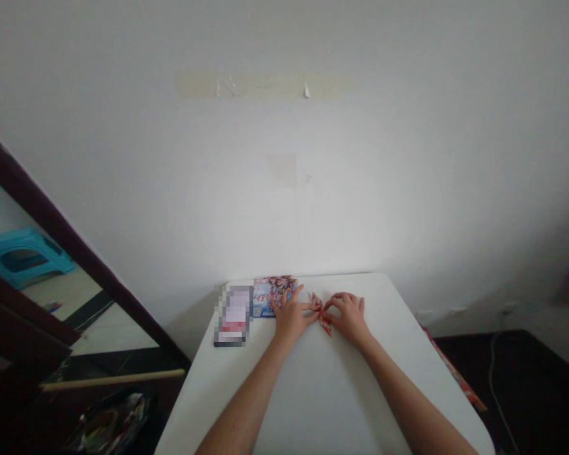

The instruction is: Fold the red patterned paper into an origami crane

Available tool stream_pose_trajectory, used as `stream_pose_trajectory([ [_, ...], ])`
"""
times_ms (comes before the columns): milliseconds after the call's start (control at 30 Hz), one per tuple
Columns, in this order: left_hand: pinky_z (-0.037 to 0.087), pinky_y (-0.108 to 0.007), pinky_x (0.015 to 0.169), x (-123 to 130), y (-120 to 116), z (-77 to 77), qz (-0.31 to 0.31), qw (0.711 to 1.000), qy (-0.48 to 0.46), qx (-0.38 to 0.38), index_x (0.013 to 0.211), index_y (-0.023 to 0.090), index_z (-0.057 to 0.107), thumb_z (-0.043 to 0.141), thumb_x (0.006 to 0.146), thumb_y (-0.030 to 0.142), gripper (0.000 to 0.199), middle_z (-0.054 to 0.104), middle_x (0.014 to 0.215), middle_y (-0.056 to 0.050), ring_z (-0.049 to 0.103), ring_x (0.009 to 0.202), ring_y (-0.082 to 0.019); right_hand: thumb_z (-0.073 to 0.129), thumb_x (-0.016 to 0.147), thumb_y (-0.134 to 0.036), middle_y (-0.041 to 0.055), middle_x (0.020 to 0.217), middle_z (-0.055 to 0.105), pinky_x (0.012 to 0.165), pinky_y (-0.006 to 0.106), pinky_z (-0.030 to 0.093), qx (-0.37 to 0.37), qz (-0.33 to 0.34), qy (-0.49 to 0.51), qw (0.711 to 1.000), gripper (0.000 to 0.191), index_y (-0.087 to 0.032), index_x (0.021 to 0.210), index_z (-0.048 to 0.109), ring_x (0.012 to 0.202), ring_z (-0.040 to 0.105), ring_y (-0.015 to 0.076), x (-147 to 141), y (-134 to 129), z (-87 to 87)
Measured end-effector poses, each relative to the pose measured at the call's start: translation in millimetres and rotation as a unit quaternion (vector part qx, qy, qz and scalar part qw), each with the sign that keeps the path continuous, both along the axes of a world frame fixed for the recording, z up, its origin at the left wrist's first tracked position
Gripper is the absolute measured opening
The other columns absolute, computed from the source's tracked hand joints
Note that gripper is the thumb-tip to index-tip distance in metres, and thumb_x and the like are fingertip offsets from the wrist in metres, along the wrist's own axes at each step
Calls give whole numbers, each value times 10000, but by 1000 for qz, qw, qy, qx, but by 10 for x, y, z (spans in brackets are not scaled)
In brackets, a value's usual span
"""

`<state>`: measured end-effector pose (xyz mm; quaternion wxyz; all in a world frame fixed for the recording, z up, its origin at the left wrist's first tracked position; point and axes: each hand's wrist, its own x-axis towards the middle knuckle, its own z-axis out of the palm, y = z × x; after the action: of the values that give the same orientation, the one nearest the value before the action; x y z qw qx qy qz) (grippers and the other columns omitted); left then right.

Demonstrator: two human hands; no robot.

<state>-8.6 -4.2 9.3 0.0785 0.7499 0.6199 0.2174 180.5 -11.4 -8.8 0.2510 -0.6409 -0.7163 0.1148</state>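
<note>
A small red folded paper piece (325, 325) with pale markings lies on the white table (322, 392), its pointed ends sticking out above and below my fingertips. My left hand (291, 316) touches it from the left with thumb and index finger, the other fingers spread over the edge of a colourful printed sheet (264, 297). From the right, my right hand (348, 315) pinches the middle of the red paper between thumb and fingers. Part of the paper is hidden under the fingertips.
A phone (234, 316) with a blurred screen lies left of the printed sheet. Behind the table rises a white wall (360, 158). A blue stool (26, 256) and a black bag (111, 423) are at the left.
</note>
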Motion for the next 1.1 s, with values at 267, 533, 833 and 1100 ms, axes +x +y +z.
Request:
stream_pose_trajectory([
  [267,137,-773,1146,-13,-28,-32,-1,999,25,29,1066,562,730,665,835,599,243,435,1575,99,331,1461,-369,716,842,-406,20,1262,591,1145,706,120,-2,-4,2,1000,166,-372,1003,732,1291,439,295,-6,0,0],
  [533,56,-775,1149,-43,2,-5,6,999,31,-2,1152,569,694,657,809,644,353,372,1615,89,267,1483,-418,707,843,-412,29,1270,587,1145,697,122,-14,-6,-2,1000,190,-368,1027,728,1294,436,297,-9,-2,25],
  [833,38,-777,1143,-58,24,18,2,999,41,-18,1203,600,646,631,806,679,405,357,1621,93,227,1501,-409,697,856,-429,25,1273,590,1137,698,154,-6,-8,-18,1000,188,-367,1031,723,1295,439,292,-15,1,23],
  [1100,2,-785,1132,-71,56,27,-4,999,37,-33,1221,625,618,624,803,693,423,309,1642,97,189,1518,-414,698,852,-429,33,1282,581,1140,703,121,-12,-7,-3,1000,196,-358,1034,723,1306,425,298,-16,7,21],
])
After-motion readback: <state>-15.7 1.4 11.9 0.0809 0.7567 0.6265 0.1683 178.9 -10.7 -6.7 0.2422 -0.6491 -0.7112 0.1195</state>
